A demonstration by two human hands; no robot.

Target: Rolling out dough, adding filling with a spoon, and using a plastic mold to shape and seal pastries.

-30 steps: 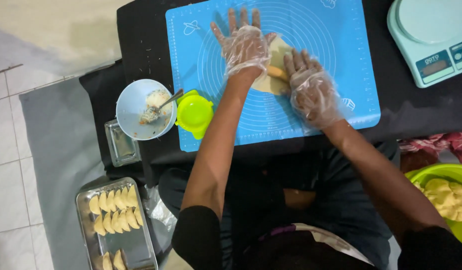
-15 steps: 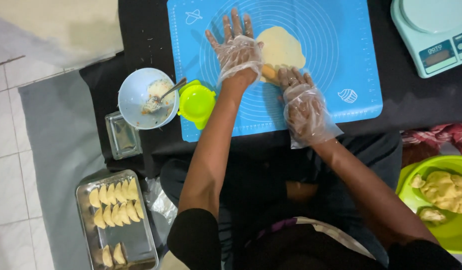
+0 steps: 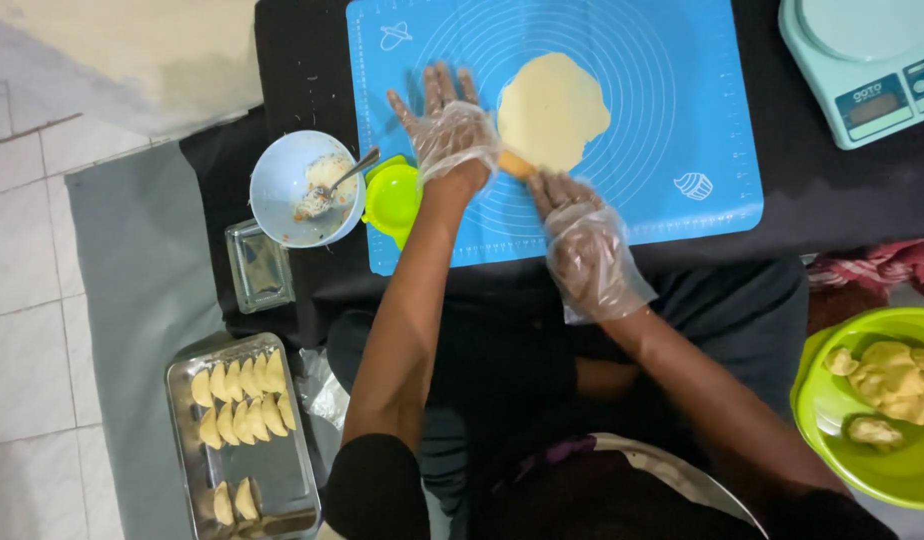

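Note:
A flat round of pale dough [image 3: 554,108] lies on a blue silicone mat [image 3: 672,130] printed with circles. Both my hands wear clear plastic gloves. My left hand [image 3: 450,128] lies flat with fingers spread over the left end of a wooden rolling pin [image 3: 516,165], just left of the dough. My right hand [image 3: 580,235] rests palm down on the pin's right end, at the near edge of the mat. Only a short piece of the pin shows between my hands.
A white bowl [image 3: 282,195] of filling with a spoon [image 3: 347,175] and a lime-green press mould [image 3: 394,198] sit left of the mat. A metal tray [image 3: 282,480] of folded dumplings lies lower left, a green bowl [image 3: 832,440] of dough pieces lower right, a scale [image 3: 862,60] upper right.
Both hands have drawn back toward me with the rolling pin. The dough round, partly covered a second ago, now lies fully uncovered and looks wider and flatter.

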